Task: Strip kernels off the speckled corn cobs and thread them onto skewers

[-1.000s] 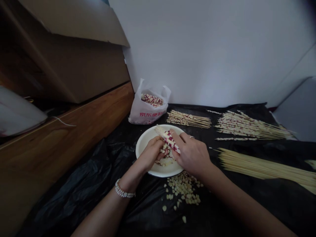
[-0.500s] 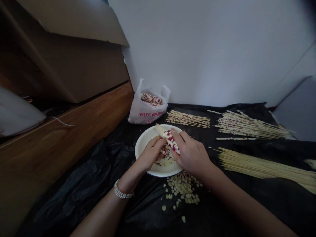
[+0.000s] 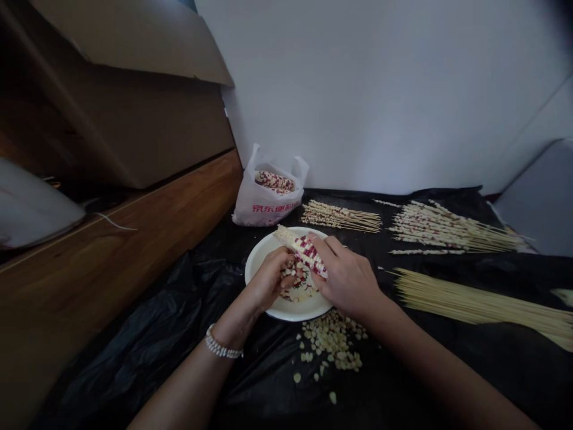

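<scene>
R. hand (image 3: 347, 275) grips part-stripped cob (image 3: 304, 248) over bowl (image 3: 307, 309), ctr. frame; l. hand (image 3: 269, 278), half-curled, cups loose kernels (image 3: 289, 273). Best kept low, w/ small pushes, so none scatter.

Wall (image 3: 380, 89): plain and pale, filling the background, with a soft glow right of centre.
Left side: a large brown cardboard box (image 3: 170, 125), its flap (image 3: 147, 42) jutting out, above a wooden board (image 3: 179, 209).
Right edge: a grey panel (image 3: 541, 191).
Ground: wrinkled black plastic sheet (image 3: 147, 322).
Light: dim, cool, corners dark.
</scene>
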The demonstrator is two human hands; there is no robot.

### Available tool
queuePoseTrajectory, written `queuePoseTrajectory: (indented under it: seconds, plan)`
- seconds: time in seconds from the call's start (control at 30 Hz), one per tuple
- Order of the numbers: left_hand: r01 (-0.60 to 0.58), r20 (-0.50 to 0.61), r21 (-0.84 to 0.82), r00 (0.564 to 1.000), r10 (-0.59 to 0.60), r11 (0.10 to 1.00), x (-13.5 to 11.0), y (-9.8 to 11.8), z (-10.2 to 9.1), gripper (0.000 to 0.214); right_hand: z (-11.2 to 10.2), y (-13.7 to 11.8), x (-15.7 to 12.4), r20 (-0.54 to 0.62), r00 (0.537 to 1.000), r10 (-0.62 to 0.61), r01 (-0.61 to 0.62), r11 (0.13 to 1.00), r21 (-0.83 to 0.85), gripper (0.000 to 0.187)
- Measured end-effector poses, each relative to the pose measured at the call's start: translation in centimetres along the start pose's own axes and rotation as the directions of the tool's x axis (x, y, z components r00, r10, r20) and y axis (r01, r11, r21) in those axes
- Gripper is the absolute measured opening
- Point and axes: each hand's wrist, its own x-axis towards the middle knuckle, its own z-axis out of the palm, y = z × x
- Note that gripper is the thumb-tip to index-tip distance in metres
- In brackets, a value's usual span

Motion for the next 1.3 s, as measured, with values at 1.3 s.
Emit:
queuePoseTrajectory:
  seconds: [1.3]
  plan:
    - [0.071, -0.014, 0.008, 0.997, -0.071, 0.997, 0.0, -0.1, 0.0, 0.01, -0.3, -0.3, 0.2, 0.181, 0.983, 0.012, -0.013, 1.0, 0.006, 0.069]
